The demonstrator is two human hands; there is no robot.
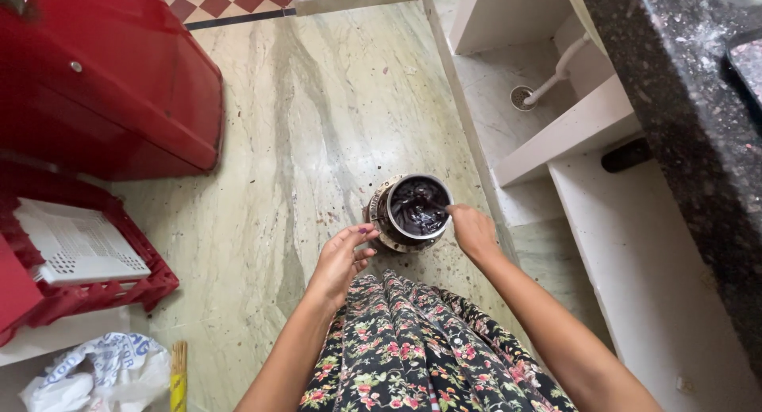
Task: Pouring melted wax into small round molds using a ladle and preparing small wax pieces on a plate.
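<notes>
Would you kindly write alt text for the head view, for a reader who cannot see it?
Seen from above, a person's right hand reaches into a round metal vessel of dark glossy paste on a marble floor, while the left hand touches its rim. A floral garment fills the foreground; a red crate sits left, a dark stone counter right.

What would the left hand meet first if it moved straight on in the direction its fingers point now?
Probably the round metal vessel holding dark paste: the left hand points up and right toward its flanged base and looks close to it. Whether they already touch, I cannot tell from this one view.
</notes>
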